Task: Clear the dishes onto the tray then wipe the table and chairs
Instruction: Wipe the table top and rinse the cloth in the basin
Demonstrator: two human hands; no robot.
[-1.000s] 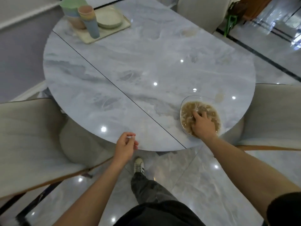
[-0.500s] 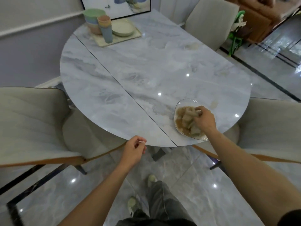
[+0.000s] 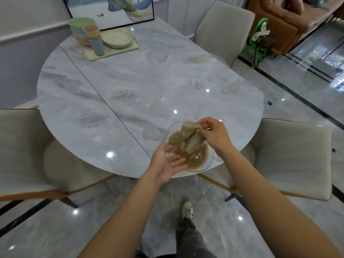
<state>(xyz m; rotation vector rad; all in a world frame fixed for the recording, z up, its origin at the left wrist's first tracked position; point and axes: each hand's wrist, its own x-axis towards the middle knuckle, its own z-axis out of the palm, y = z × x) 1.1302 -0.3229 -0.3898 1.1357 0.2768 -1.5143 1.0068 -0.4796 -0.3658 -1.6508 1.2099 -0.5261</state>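
Note:
A clear glass bowl (image 3: pixel 210 162) of murky brownish water stands at the near edge of the marble table (image 3: pixel 141 86). My right hand (image 3: pixel 214 135) pinches a wet beige cloth (image 3: pixel 189 136) and holds it lifted partly out of the water. My left hand (image 3: pixel 166 162) is palm up with straight fingers at the bowl's near left rim. At the far left of the table a cream tray (image 3: pixel 111 51) carries stacked pastel bowls (image 3: pixel 80 28), stacked cups (image 3: pixel 94 39) and plates (image 3: pixel 117 39).
Beige chairs stand at near left (image 3: pixel 22 149), near right (image 3: pixel 294 161) and far right (image 3: pixel 223 30). A framed picture (image 3: pixel 111 12) leans on the wall behind the tray. A green stool (image 3: pixel 258 40) and brown sofa (image 3: pixel 290 19) lie beyond. The floor is glossy tile.
My right hand has lifted the cloth up out of the water. My left hand moved from the table edge to the bowl's rim and opened palm up. The view stepped back.

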